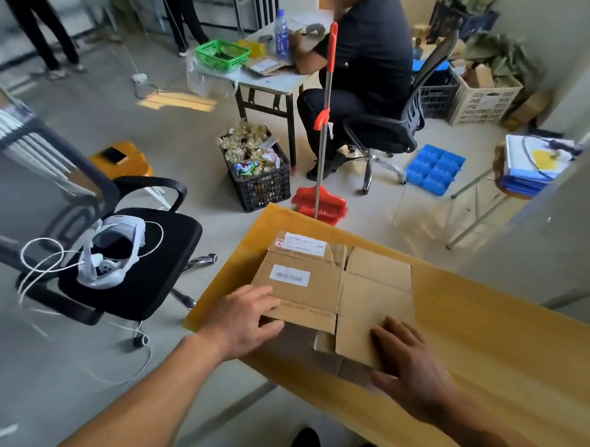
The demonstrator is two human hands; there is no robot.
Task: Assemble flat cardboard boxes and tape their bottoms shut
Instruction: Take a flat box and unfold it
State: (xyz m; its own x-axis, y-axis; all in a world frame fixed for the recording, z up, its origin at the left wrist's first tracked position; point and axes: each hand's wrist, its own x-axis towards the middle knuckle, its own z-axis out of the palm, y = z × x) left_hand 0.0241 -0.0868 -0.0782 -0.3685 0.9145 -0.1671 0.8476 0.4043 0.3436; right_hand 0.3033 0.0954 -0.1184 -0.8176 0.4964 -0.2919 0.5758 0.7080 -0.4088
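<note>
Still flat: brown cardboard box (327, 289) w/ two white labels, creased.

Both hands (244, 322) on flat cardboard box (327, 289)

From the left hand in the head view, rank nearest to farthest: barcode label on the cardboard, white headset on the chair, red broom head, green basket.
1. Barcode label: on the flat cardboard, just beyond the left hand.
2. White headset: on the black chair seat, to the left.
3. Red broom head: on the floor past the table's far edge.
4. Green basket: on the far desk.
</note>
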